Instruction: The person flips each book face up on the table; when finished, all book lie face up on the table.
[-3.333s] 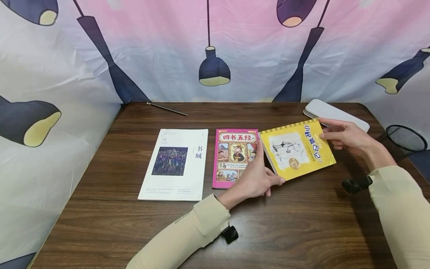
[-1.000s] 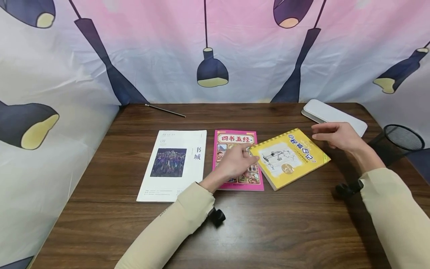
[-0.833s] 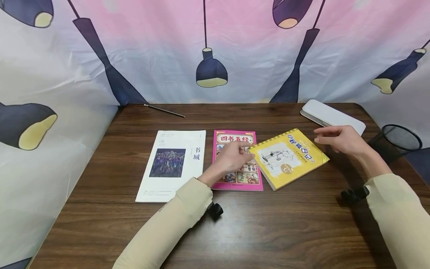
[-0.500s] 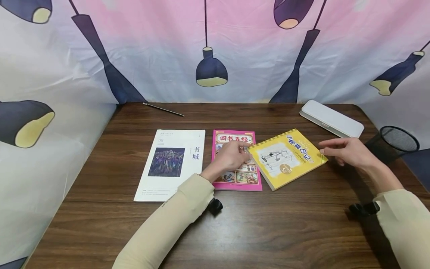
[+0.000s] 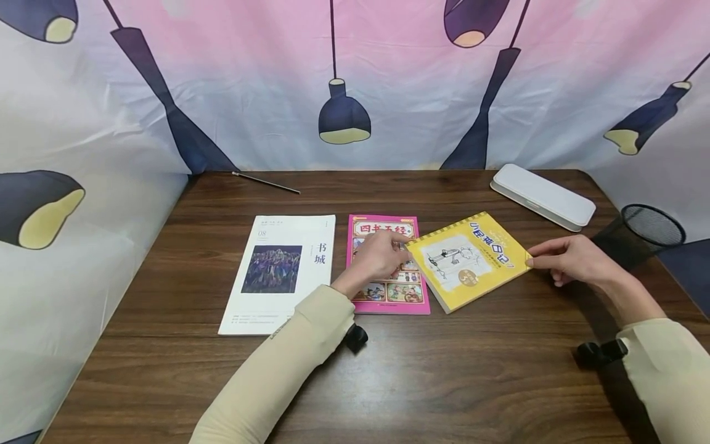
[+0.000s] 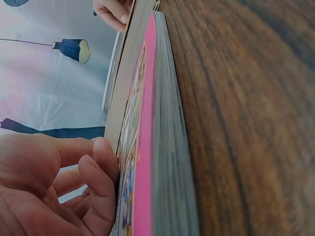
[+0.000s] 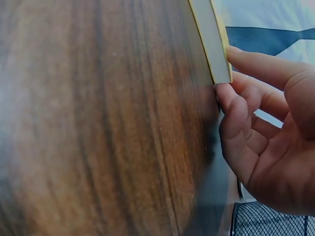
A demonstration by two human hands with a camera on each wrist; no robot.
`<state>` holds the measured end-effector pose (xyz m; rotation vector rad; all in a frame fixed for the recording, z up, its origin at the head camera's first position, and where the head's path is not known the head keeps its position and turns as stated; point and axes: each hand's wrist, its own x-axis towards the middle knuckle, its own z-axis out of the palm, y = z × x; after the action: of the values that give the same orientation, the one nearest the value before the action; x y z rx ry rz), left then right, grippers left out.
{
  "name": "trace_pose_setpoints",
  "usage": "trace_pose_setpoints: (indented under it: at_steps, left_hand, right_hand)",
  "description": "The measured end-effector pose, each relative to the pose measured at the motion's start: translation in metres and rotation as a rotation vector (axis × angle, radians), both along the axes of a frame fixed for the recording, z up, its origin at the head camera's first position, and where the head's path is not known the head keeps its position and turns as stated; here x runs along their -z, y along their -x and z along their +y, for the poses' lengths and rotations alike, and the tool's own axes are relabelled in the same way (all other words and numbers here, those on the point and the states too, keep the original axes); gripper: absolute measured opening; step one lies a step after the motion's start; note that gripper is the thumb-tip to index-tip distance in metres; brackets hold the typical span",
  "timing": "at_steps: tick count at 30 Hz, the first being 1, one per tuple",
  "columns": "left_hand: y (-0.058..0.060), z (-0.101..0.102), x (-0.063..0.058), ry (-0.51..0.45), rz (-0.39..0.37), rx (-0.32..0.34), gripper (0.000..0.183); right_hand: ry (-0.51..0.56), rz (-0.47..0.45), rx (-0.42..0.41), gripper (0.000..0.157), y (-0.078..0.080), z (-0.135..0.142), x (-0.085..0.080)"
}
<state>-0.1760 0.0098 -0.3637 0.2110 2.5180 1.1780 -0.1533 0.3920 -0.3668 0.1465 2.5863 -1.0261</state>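
A yellow paperback book [image 5: 471, 259] with a stick-figure drawing lies slanted in the head view, its left corner overlapping the pink comic-style book [image 5: 407, 293]. At that upper-left corner, my left hand [image 5: 377, 256] holds the book with thumb and finger while it reaches across the pink cover. In the left wrist view the left fingertips [image 6: 106, 152] sit right at the yellow book's edge, above the pink book. My right hand [image 5: 577, 259] pinches the right-hand corner; its index finger [image 7: 266, 66] lies on the cover in the right wrist view, thumb at the corner's edge.
A white book [image 5: 272, 308] with a dark picture lies left of the pink one. Near the table's back edge are a pencil [image 5: 266, 182] and a white case [image 5: 546, 197]. A black mesh pen holder [image 5: 618, 237] stands at the right, and printed cloth surrounds the table.
The yellow book has come down and turned slightly. My left hand has shifted from its lower-left to its upper-left corner. My right hand let go, then moved down to the right corner.
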Motion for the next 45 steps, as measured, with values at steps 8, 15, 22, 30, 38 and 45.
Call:
trace_pose_setpoints:
  at_steps: [8,15,22,30,38,45]
  left_hand:
    - [0.001,0.0,0.0,0.001,0.006,0.005,0.041]
    - [0.0,-0.001,0.0,-0.033,-0.012,-0.007,0.035]
    - [-0.001,-0.001,0.002,-0.068,-0.04,-0.024,0.024]
    - [-0.004,-0.004,0.003,-0.064,-0.014,0.048,0.014]
    - [-0.005,-0.006,0.004,-0.089,-0.051,0.13,0.031]
    - [-0.007,-0.006,0.001,-0.068,-0.082,0.166,0.044]
  right_hand:
    - [0.074,-0.08,-0.002,0.066,-0.002,0.006,0.001]
    - [0.156,-0.093,0.037,0.059,0.002,0.006,0.001]
    - [0.184,-0.07,0.07,0.05,0.007,0.006,0.003]
    - [0.315,-0.086,0.132,0.045,0.011,0.01,0.006]
    - [0.336,-0.126,0.159,0.024,0.02,0.008,0.005]
    - [0.341,-0.13,0.176,0.017,0.027,0.005,0.007]
